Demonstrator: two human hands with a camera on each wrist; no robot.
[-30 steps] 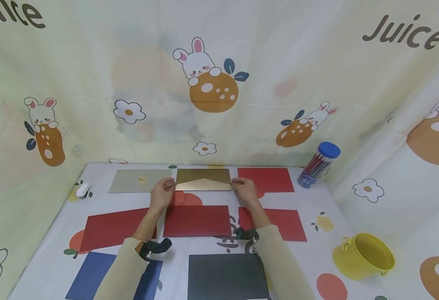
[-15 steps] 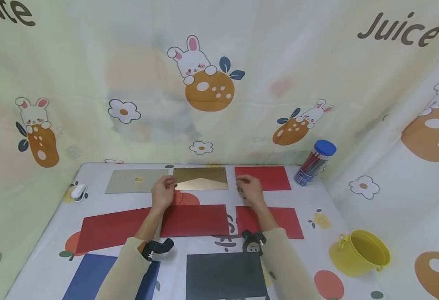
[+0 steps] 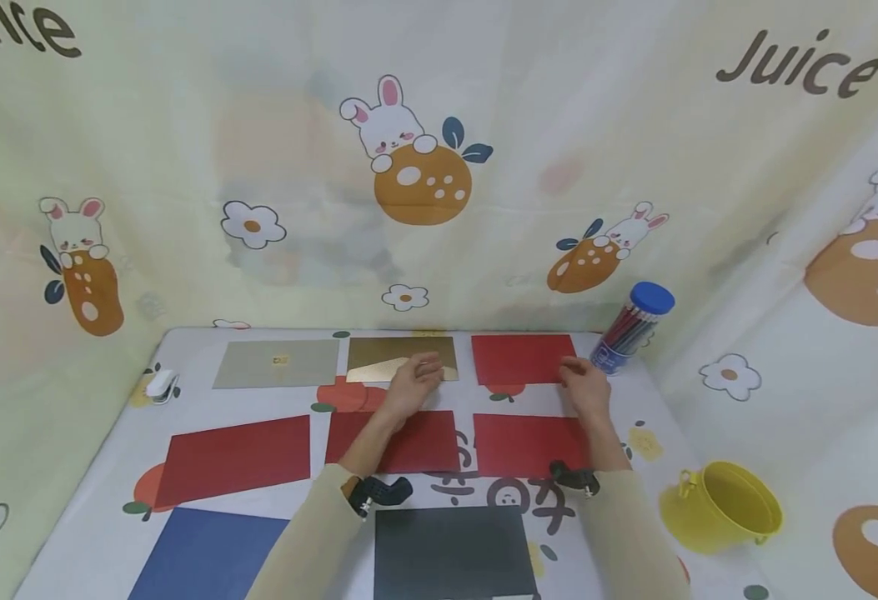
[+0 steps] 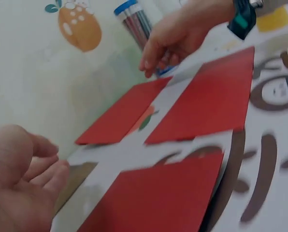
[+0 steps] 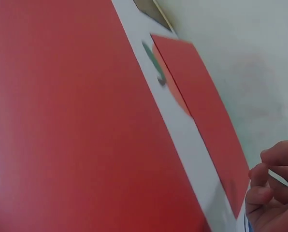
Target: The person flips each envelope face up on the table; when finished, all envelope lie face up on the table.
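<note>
My left hand hovers over the lower right corner of a gold envelope in the back row, fingers loosely bent and holding nothing. In the left wrist view the left hand is empty above the table. My right hand is at the right edge of the back red envelope, fingers relaxed. The right wrist view shows its fingertips loosely curled just past that red envelope's corner; contact is unclear.
A grey envelope lies back left. Three red envelopes form the middle row, with a blue sheet and a black sheet in front. Pencil tube, yellow bucket, small white object.
Both hands have shifted right. The left went from the gold envelope's left edge to its right corner. The right went from the gold envelope to the back red envelope's right edge.
</note>
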